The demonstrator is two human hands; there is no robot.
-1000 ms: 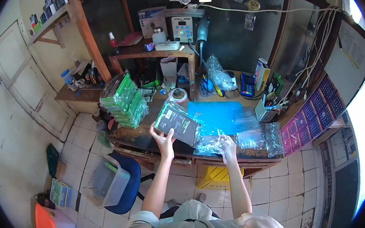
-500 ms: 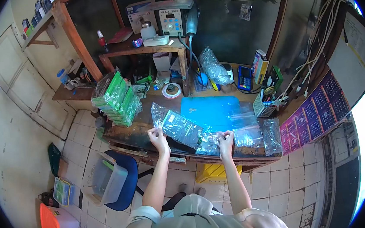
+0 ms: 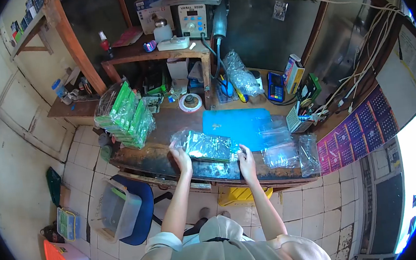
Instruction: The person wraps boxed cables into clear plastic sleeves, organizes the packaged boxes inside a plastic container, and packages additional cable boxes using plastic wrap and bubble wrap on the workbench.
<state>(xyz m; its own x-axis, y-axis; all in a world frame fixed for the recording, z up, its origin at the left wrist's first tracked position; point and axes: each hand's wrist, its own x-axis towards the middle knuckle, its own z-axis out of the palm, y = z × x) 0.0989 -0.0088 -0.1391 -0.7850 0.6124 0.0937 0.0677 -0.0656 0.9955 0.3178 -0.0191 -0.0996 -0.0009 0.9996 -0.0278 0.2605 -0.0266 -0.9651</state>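
Note:
A green box in a clear plastic bag (image 3: 208,146) lies between my hands over the front of the wooden desk. My left hand (image 3: 181,161) grips the bag's left end, with fingers partly hidden behind the plastic. At the opposite end, my right hand (image 3: 246,163) has its fingers closed on the bag's edge. Behind the box is a blue mat (image 3: 234,122). Flat clear plastic bags (image 3: 280,156) rest to the right of my right hand, and another clear plastic piece (image 3: 309,155) lies beyond them.
Green boxes wrapped in plastic (image 3: 125,115) are stacked at the desk's left. A tape roll (image 3: 190,103), a card terminal (image 3: 276,87) and a pen basket (image 3: 296,120) stand farther back. A hot-air station (image 3: 192,21) sits on the shelf. A chair (image 3: 149,204) bearing a plastic bin (image 3: 118,212) is at left.
The bagged box has turned nearly level, and its bag is drawn in closer around it. My right hand has shifted slightly left, nearer my left hand. The camera view has shifted a little.

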